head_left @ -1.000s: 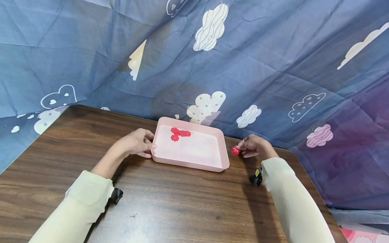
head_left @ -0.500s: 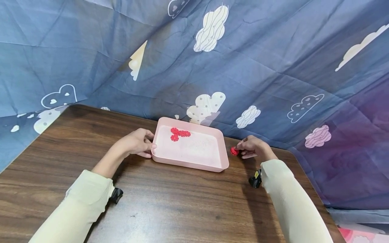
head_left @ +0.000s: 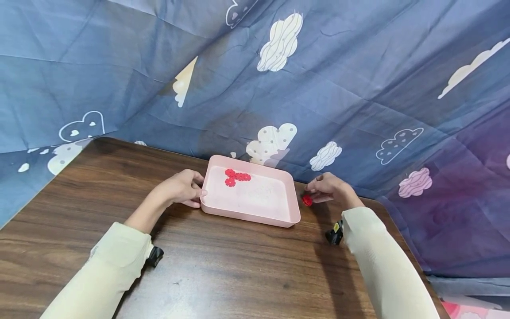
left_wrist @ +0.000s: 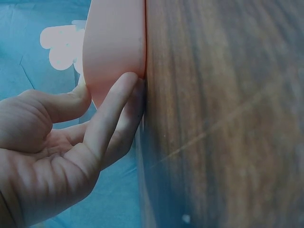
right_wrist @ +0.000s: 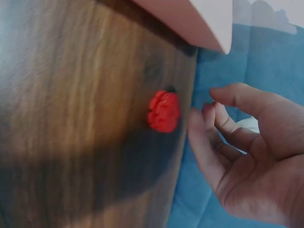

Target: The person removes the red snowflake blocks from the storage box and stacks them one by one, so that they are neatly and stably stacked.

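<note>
A shallow pink tray (head_left: 255, 198) lies on the table. My left hand (head_left: 184, 188) holds its left end, the thumb at the rim and fingers against the outer wall; in the left wrist view the fingertips (left_wrist: 127, 78) touch the wall near its base. Several red, notched, flower-shaped plastic discs (head_left: 230, 182) lie inside the tray, toward its back left. Right of the tray, a small red cluster of such discs (right_wrist: 164, 112) sits on the table. My right hand (head_left: 327, 188) is just beside it, fingers loosely bent, holding nothing; a gap shows in the right wrist view.
The brown wood-grain table (head_left: 239, 261) runs toward the front. Behind it hangs a blue cloth (head_left: 223, 88) with cloud prints, close to the tray's back edge. A black wrist device (head_left: 334, 233) sits under the right sleeve.
My right hand has let go of the red disc cluster, which now rests on the table, and its fingers have drawn slightly away. The left hand stays on the tray.
</note>
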The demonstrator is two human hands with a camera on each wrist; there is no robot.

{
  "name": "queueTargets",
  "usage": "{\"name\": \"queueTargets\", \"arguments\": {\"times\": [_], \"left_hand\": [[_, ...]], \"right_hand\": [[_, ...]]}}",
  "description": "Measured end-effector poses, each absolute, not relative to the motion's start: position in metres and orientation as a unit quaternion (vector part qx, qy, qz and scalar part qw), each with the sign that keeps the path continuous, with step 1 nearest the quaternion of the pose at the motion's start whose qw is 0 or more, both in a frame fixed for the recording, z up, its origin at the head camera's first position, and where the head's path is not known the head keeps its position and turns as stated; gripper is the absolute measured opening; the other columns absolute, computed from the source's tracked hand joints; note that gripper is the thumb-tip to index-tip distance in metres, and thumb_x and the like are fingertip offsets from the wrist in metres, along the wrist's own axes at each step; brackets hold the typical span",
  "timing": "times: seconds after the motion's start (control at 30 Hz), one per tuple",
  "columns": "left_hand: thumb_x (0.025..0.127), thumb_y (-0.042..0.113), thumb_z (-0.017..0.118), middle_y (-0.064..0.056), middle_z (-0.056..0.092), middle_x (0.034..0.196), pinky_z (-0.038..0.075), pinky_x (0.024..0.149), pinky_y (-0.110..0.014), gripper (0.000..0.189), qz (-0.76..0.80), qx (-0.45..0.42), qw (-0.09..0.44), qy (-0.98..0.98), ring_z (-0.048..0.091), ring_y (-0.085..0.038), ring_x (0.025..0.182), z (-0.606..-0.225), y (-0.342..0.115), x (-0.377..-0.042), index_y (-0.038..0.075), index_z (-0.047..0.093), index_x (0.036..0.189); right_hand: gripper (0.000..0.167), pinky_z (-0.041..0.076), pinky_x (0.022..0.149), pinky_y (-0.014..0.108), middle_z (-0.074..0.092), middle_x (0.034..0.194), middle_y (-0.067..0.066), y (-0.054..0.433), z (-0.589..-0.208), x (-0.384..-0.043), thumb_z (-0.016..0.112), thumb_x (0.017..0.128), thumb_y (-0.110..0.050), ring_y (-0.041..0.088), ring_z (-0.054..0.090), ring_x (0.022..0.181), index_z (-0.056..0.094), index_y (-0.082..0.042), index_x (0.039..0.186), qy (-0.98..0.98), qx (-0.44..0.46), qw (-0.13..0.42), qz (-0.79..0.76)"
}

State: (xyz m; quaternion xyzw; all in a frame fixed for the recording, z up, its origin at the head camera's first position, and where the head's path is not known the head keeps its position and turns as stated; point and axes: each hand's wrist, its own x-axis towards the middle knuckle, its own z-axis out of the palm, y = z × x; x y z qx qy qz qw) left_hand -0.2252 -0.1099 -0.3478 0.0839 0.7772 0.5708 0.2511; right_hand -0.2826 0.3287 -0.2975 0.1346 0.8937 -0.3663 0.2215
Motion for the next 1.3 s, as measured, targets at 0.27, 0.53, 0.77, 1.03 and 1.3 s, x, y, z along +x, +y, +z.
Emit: {"name": "queueTargets", "arguments": {"times": [0.27,0.53,0.77,1.03,1.3], "left_hand": [[0.107,-0.003,0.058,-0.024,0.063,0.113,0.072,0.087,-0.033,0.052,0.566,0.079,0.249,0.782,0.069,-0.019,0.093,-0.351,-0.113,-0.225,-0.019,0.036,0.152],[0.107,-0.003,0.059,-0.024,0.063,0.113,0.072,0.086,-0.033,0.050,0.566,0.074,0.246,0.783,0.068,-0.019,0.091,-0.352,-0.111,-0.227,-0.019,0.038,0.150],[0.106,-0.004,0.059,-0.023,0.062,0.112,0.072,0.085,-0.032,0.050,0.565,0.064,0.245,0.785,0.068,-0.019,0.090,-0.353,-0.110,-0.228,-0.018,0.039,0.150],[0.107,-0.002,0.060,-0.024,0.065,0.115,0.072,0.085,-0.032,0.047,0.559,0.064,0.243,0.790,0.069,-0.019,0.091,-0.352,-0.105,-0.228,-0.017,0.042,0.149],[0.106,-0.001,0.062,-0.025,0.067,0.117,0.072,0.081,-0.030,0.048,0.553,0.060,0.233,0.798,0.069,-0.018,0.089,-0.349,-0.106,-0.228,-0.015,0.044,0.148]], "right_hand": [[0.018,0.071,0.078,0.026,0.066,0.084,0.001,0.293,-0.292,-0.297,0.063,0.105,-0.004,0.012,0.073,0.076,0.063,0.011,0.115,0.881,0.093,0.233,-0.401],[0.023,0.070,0.078,0.026,0.068,0.085,0.004,0.261,-0.294,-0.306,0.070,0.100,-0.006,0.009,0.067,0.074,0.070,0.011,0.116,0.921,0.085,0.191,-0.328],[0.028,0.070,0.080,0.028,0.075,0.088,0.008,0.231,-0.301,-0.312,0.068,0.104,-0.006,0.011,0.072,0.077,0.068,0.013,0.124,0.909,0.058,0.222,-0.347],[0.038,0.070,0.088,0.029,0.069,0.097,0.007,0.190,-0.317,-0.317,0.061,0.106,-0.004,0.013,0.067,0.085,0.061,0.006,0.143,0.898,-0.009,0.290,-0.332],[0.029,0.062,0.062,0.021,0.059,0.088,0.004,0.163,-0.321,-0.318,0.075,0.100,-0.011,0.013,0.057,0.070,0.066,-0.001,0.126,0.923,-0.064,0.268,-0.269]]}}
